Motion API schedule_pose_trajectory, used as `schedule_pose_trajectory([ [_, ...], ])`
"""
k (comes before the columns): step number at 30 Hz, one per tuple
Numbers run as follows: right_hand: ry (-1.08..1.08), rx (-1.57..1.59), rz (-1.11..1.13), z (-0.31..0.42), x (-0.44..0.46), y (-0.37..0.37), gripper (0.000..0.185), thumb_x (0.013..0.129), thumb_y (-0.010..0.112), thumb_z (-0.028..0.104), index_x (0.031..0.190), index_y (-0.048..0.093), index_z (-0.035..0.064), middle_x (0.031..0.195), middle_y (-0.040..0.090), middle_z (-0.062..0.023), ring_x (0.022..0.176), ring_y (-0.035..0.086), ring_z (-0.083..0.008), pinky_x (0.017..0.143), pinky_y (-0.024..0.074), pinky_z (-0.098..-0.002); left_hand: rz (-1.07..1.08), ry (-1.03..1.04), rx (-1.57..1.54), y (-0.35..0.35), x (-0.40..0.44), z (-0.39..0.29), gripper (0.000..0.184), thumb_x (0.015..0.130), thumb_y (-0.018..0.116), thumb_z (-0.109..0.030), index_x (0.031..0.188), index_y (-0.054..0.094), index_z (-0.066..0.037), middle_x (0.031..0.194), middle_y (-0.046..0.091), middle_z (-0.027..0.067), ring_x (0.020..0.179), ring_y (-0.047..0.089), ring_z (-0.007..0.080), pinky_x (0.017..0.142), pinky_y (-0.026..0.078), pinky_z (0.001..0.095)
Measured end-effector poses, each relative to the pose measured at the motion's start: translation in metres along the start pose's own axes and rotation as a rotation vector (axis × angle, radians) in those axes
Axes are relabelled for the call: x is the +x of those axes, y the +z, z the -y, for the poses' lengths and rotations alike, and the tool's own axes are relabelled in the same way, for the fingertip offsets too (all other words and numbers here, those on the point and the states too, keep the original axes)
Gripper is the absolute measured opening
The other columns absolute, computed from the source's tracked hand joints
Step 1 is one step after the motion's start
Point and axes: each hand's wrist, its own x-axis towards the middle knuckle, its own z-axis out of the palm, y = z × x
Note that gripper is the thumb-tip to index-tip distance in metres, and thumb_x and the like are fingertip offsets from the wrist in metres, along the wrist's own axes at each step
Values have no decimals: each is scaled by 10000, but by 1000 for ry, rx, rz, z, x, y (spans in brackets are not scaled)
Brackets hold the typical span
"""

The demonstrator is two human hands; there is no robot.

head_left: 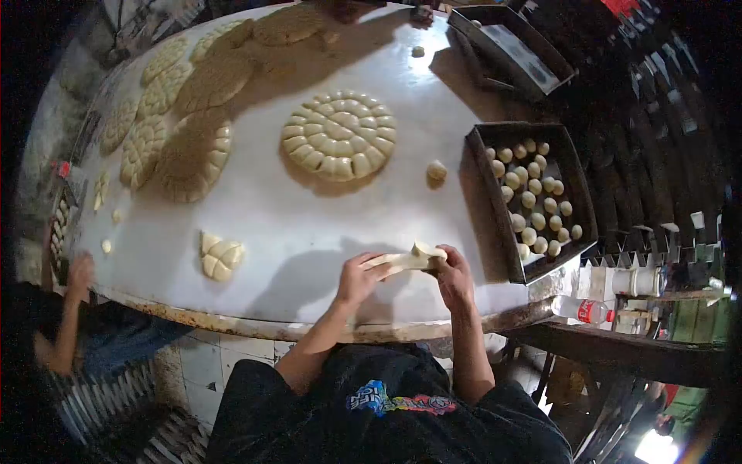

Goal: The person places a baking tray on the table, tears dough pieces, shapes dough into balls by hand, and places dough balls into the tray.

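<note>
A pale strip of dough (398, 264) stretches between my two hands above the near side of the table, with a rolled or folded end on the right. My left hand (359, 279) grips its left end, fingers closed round it. At the other end my right hand (456, 280) pinches the dough near the rolled part. To the left on the tabletop lies a small scored piece of dough (220, 256). Beyond my hands sits a large round of dough (339, 135) cut into ringed segments. A single dough ball (437, 170) rests right of it.
A dark metal tray (516, 267) with several dough balls stands at the right; another tray (506, 48) is behind it. Several patterned dough rounds (144, 150) cover the table's far left. A co-worker's hand (81, 272) is at the left edge. A plastic bottle (581, 309) lies right.
</note>
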Motion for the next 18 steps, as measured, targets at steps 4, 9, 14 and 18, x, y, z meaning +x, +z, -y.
schedule_pose_trajectory([
  [4,34,18,-32,-18,-11,-46,181,854,501,-20,1031,533,-38,990,572,-133,882,595,-208,775,527,-317,-188,-112,121,-6,-20,10,211,790,660,-81,965,625,32,815,651,88,636,592,118,577,481,222],
  [9,40,277,-202,-9,2,-87,184,866,480,12,1048,491,-9,977,567,-106,848,576,-169,737,498,-267,-867,-15,84,-55,-53,13,275,858,607,-175,1054,564,14,896,608,66,699,569,120,573,484,230],
  [14,-585,-1156,272,5,-3,-85,336,788,627,241,1001,501,13,980,494,-159,955,479,-294,844,404,-402,-367,347,1490,-112,-51,7,430,687,748,-284,981,549,-40,914,556,91,876,517,246,769,413,403],
  [18,-707,-1585,25,8,58,-56,360,706,660,193,973,493,18,994,472,-179,964,442,-331,871,369,-433,-627,641,1160,-125,58,9,348,661,719,-262,900,562,-63,886,554,106,862,506,306,799,373,440],
])
